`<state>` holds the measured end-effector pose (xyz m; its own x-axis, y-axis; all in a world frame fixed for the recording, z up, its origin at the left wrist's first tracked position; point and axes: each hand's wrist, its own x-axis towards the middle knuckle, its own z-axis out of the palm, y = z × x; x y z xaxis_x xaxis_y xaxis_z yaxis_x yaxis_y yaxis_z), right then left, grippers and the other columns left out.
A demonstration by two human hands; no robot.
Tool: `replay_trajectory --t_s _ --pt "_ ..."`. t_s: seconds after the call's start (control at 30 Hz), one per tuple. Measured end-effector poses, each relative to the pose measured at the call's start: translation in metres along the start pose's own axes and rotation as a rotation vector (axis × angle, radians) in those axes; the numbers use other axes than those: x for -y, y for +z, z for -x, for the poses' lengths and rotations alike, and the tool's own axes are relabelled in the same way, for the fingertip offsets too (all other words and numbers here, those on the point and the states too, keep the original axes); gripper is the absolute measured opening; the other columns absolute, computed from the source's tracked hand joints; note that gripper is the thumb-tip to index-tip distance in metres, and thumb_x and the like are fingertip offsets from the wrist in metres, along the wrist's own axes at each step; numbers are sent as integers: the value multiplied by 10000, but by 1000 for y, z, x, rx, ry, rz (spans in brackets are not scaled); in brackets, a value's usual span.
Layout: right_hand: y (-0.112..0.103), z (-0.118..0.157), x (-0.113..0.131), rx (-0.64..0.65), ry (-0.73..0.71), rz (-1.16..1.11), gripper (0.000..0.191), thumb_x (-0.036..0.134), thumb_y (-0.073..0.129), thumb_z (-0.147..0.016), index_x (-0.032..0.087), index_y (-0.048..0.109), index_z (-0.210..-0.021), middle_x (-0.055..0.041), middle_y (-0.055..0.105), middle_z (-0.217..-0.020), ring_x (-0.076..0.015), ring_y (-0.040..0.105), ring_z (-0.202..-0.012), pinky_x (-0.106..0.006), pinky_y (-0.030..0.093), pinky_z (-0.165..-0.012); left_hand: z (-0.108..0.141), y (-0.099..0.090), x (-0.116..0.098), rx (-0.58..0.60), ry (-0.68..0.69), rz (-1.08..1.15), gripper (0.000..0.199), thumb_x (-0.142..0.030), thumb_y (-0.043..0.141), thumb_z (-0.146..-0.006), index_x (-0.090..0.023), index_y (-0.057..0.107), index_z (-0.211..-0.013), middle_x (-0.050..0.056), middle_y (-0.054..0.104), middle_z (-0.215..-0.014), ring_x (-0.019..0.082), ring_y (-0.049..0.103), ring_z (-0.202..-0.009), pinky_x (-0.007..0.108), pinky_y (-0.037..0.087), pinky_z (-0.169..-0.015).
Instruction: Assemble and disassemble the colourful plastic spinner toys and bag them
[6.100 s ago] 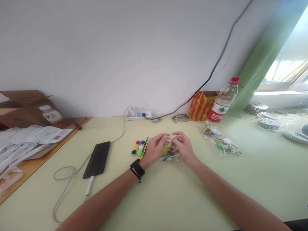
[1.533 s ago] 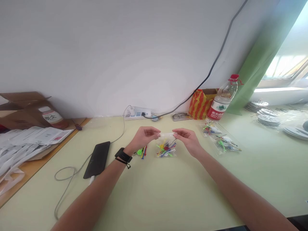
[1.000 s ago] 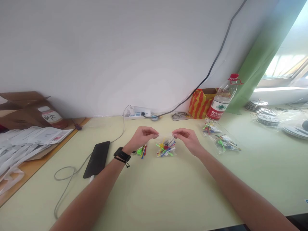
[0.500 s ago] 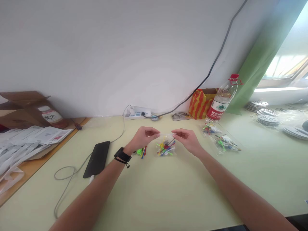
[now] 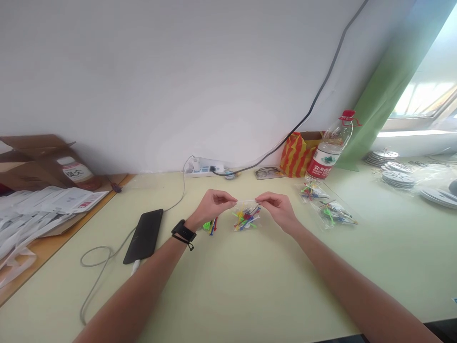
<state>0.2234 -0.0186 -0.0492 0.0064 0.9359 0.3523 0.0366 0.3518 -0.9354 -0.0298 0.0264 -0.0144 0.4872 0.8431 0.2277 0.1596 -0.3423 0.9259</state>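
Between my hands is a clear plastic bag (image 5: 246, 219) with small coloured plastic pieces inside, in red, blue, yellow, green and white. My left hand (image 5: 214, 207) pinches the left end of its top edge between thumb and fingers. At the other end of that edge, my right hand (image 5: 275, 207) pinches in the same way. Some loose coloured pieces (image 5: 211, 226) lie on the table by my left wrist, partly hidden by it. Two more filled clear bags, a nearer one (image 5: 335, 214) and a farther one (image 5: 312, 190), lie to the right of my right hand.
A black phone (image 5: 143, 237) with a cable lies left of my forearm. Against the wall are a power strip (image 5: 203, 169), a striped bag (image 5: 295, 155) and a large water bottle (image 5: 326, 150). Stacked metal discs (image 5: 397, 176) stand far right; white packets (image 5: 53, 205) lie left.
The pieces inside the bag have shifted and sit closer together. Both hands keep their pinch on the top edge, moving only slightly.
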Motion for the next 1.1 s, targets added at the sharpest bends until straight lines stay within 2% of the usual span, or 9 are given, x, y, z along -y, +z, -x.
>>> replay_trajectory --t_s 0.13,0.27,0.37,0.43,0.63,0.77,0.87,1.1 --pt "-2 0 7 28 -28 17 156 359 708 -846 227 791 -835 -58 739 -916 -221 674 -895 -359 524 -819 0 1 -1 20 -2 2 267 -401 842 -793 -145 785 -848 98 786 -882 210 722 -827 307 581 -770" --pt "0 0 15 81 30 60 271 430 696 -894 243 759 -1079 -53 743 -1008 -215 670 -941 -346 522 -818 -1 3 -5 35 13 -35 306 -404 849 -788 -149 772 -940 84 766 -913 193 705 -851 300 575 -795" --pt "1 0 20 201 -18 213 242 442 674 -922 221 773 -937 -55 743 -932 -199 650 -853 -334 500 -760 0 5 -13 72 36 -120 335 -416 802 -836 -155 778 -1044 78 751 -929 189 688 -868 297 562 -808" --pt "2 1 21 234 -82 282 241 420 659 -939 216 758 -858 -49 729 -869 -188 628 -800 -323 485 -718 2 7 -19 108 35 -171 336 -432 752 -878 -165 776 -1082 73 749 -937 190 686 -875 298 554 -807" --pt "8 7 24 238 -195 350 197 373 633 -967 220 743 -908 -43 691 -847 -178 592 -772 -312 466 -683 5 13 -31 168 66 -316 305 -449 633 -957 -191 788 -908 43 751 -881 174 669 -810 298 528 -781" --pt "9 9 28 278 -195 377 229 376 615 -983 211 742 -887 -35 661 -807 -167 565 -736 -304 447 -664 6 16 -36 161 132 -433 305 -434 601 -982 -198 772 -893 33 719 -851 163 632 -788 280 485 -728" --pt "6 7 32 278 -188 399 268 399 612 -986 205 746 -857 -28 638 -774 -158 537 -708 -294 435 -651 7 15 -40 162 133 -498 335 -469 595 -982 -198 769 -890 31 687 -807 154 587 -721 276 449 -661" --pt "-7 0 37 339 -126 429 302 467 665 -942 206 780 -844 -11 596 -707 -143 491 -656 -277 407 -606 4 0 -49 266 126 -535 300 -461 661 -947 -197 784 -872 24 710 -746 143 588 -670 257 414 -601"
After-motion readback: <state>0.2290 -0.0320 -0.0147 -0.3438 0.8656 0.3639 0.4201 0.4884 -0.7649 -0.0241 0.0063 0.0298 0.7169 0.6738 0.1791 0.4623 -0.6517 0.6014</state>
